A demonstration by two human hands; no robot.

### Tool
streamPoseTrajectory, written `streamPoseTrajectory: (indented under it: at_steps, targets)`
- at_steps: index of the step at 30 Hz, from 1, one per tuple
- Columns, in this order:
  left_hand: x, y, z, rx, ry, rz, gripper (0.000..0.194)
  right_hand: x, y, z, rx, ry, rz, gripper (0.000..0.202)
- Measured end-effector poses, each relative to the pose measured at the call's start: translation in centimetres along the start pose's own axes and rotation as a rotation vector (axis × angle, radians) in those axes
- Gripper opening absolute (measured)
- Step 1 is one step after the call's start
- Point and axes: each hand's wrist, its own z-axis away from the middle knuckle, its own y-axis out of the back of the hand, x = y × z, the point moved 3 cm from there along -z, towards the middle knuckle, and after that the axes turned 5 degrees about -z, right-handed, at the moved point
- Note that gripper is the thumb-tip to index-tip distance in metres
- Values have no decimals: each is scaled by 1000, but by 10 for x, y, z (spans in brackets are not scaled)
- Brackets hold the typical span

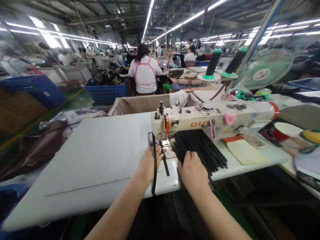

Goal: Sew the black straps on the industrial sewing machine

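Note:
My left hand (149, 161) is beside the needle area of a white sewing machine (185, 116), fingers together at a narrow black strap (154, 166). The strap loops up by the presser foot and hangs over the hand past the table's front edge. A short black strap end (165, 165) lies just right of the fingertips. My right hand (193, 170) has its fingers curled on the near left side of a pile of black straps (200, 146) lying under the machine arm. Its fingertips are partly hidden, so which straps it grips cannot be made out.
The white worktable (105, 150) stretches left. Behind the machine stand thread cones (213, 63) and a green fan (266, 70). Pink snips (212, 130) hang on the machine; a yellow pad (246, 151) lies right. A fabric-lined bin (140, 105) adjoins the table, with a seated person (145, 75) beyond.

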Motion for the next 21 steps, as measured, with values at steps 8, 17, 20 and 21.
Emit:
streamPoseTrajectory:
  at_steps: [8,17,20,21]
  targets:
    - [4,0,2,-114,28,-62,31,-4,-3,-9,-6,16,-7,22]
    - [7,5,-2,-142,58,-58,34,4,1,-17,-107,-54,-163,14]
    - [7,5,-2,-137,55,-51,33,13,4,-25,-138,-131,-300,12]
    - [7,5,-2,-136,50,-49,33,18,5,-28,-148,-164,-360,11]
